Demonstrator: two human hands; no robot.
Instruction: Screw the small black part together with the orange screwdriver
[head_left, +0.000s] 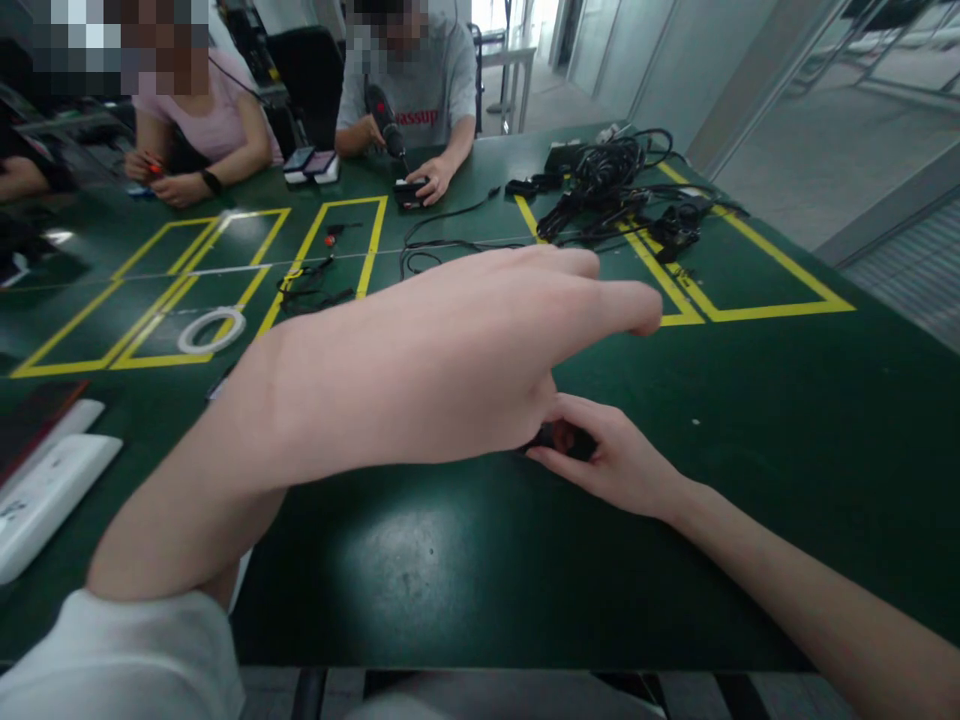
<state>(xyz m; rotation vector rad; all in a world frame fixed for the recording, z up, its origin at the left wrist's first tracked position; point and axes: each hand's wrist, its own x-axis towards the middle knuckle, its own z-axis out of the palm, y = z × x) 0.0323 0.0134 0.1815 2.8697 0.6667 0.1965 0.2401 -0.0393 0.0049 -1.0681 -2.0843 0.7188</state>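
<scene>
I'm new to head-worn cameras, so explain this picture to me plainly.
There is no machine here: a camera on a person's head looks forward and down at their two bare hands. The left hand stretches across the foreground; its fingertips are partly hidden, so its grip is unclear. The right hand holds a small dark object, mostly covered. On the green table lie a white ring, yellow outlines and tangled black cables. Opposite, a co-worker holds a power drill.
</scene>
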